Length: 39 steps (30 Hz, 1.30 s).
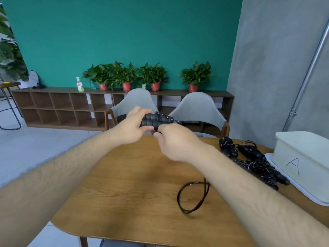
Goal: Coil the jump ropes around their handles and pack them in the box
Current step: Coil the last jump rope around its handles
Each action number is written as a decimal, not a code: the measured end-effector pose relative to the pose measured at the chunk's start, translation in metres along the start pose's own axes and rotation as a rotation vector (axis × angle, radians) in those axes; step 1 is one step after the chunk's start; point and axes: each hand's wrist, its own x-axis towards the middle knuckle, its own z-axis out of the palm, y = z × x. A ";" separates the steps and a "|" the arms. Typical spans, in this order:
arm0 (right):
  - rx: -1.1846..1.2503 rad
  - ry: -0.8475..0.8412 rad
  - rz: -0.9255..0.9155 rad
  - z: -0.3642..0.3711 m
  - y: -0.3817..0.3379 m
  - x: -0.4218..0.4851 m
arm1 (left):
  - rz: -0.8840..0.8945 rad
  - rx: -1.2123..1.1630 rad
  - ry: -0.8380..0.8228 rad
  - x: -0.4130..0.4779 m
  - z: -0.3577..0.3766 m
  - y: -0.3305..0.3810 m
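The left hand (pixel 131 127) grips the handles (pixel 151 120), lying sideways. The right hand (pixel 175 141) pinches the rope (pixel 194 196), which trails down to the worktop (pixel 124 184).

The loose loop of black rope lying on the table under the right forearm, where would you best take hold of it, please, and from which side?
Probably at the loop's rounded near end, from above. There the cord lies alone on the bare wooden table, while its far end crosses over and runs under the right forearm, so a pinch there would be crowded. Both hands, left and right, are busy with the handles.
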 end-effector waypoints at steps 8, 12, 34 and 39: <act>-0.085 0.120 -0.146 -0.034 0.050 0.024 | 0.007 -0.323 -0.365 -0.025 -0.005 0.005; 0.364 0.118 -0.048 -0.024 0.069 0.025 | 0.026 -0.823 -0.394 -0.035 -0.007 0.010; 0.072 0.059 -0.036 0.040 0.035 -0.007 | -0.182 -0.194 0.149 -0.009 0.015 -0.009; -0.065 0.187 -0.060 0.019 0.059 0.009 | -0.124 -0.099 -0.149 -0.017 0.016 -0.009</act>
